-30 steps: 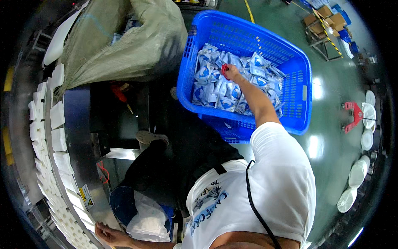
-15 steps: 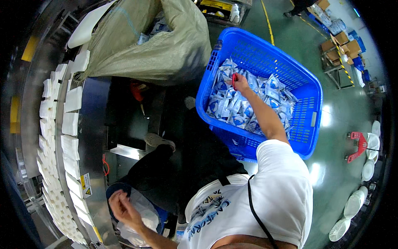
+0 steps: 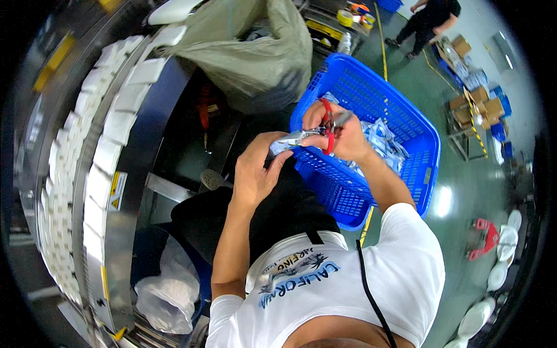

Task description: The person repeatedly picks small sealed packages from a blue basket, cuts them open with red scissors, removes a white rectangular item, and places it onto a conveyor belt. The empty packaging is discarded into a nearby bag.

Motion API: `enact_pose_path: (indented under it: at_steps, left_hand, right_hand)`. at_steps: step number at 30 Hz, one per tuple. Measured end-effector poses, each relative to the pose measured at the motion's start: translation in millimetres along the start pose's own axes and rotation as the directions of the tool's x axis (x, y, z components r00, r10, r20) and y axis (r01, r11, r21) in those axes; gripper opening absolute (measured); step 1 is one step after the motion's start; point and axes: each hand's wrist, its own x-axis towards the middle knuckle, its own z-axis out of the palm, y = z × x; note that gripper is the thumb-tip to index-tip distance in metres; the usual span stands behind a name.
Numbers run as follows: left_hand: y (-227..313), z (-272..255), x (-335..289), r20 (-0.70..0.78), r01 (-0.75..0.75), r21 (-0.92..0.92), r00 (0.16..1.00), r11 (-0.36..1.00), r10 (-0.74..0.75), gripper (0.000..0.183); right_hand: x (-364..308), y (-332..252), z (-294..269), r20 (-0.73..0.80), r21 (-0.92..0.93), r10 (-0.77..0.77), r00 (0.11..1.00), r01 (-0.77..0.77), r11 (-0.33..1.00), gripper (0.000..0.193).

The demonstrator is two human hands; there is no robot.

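Silver, shiny, soft-looking packet: held in the air between the hands, just off the near left corner of the blue perforated plastic basket. Crumpled; contents cannot be told.
Left bare hand: thumb and fingers nearly together, pinching the packet's left end. Such a grip probably stops limp film folding away.
Right bare hand: fingers curled round a tool, thumb stretched to the packet's right end. Two-ended hold, likely for tension. Finger contact behind the packet hidden.
Red-handled metal scissors: in the right hand, metal angled away from the packet; seemingly tucked so to leave the thumb free.
Blue perforated plastic basket: stands in front of the person, toward the right, within reach, presumably to make for short arm travel.
Silvery-white packets with blue print: heaped loose inside it, partly hidden by right hand and forearm.
Lower blue plastic basket: beneath the first, perhaps raising it to working height.
Olive woven sack: beyond the left hand, just left of the basket's far left corner, mouth slack.
White folded pads: ranked along the machine's edge at far left, apparently kept in order by slots.
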Motion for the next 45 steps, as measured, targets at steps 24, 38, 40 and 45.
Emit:
enact_pose_path:
  at_steps: [24, 38, 40, 45]
  left_hand:
    - [-3.1, -94.8, -95.5, 0.132, 0.216, -0.127, 0.971, 0.968, -0.199, 0.045]
    - [32.3, -94.2, -73.3, -0.082, -0.044, 0.146, 0.995, 0.988, 0.057, 0.042]
    - [31.0, -96.8, -72.1, -0.033, -0.037, 0.156, 0.999, 0.987, 0.042, 0.04]
    - [28.7, -102.1, -68.6, -0.003, -0.065, 0.138, 0.998, 0.988, 0.066, 0.03]
  right_hand:
    - [15.3, -20.7, 84.7, 0.494, 0.012, 0.421, 0.761, -0.49, 0.872, 0.019]
    - [10.9, -38.4, 94.9, 0.347, 0.049, 0.346, 0.872, -0.385, 0.922, 0.023]
    - [13.1, -46.5, 97.5, 0.357, 0.054, 0.396, 0.846, -0.442, 0.895, 0.023]
    - [11.8, -44.3, 97.6, 0.349, 0.063, 0.393, 0.851, -0.44, 0.896, 0.023]
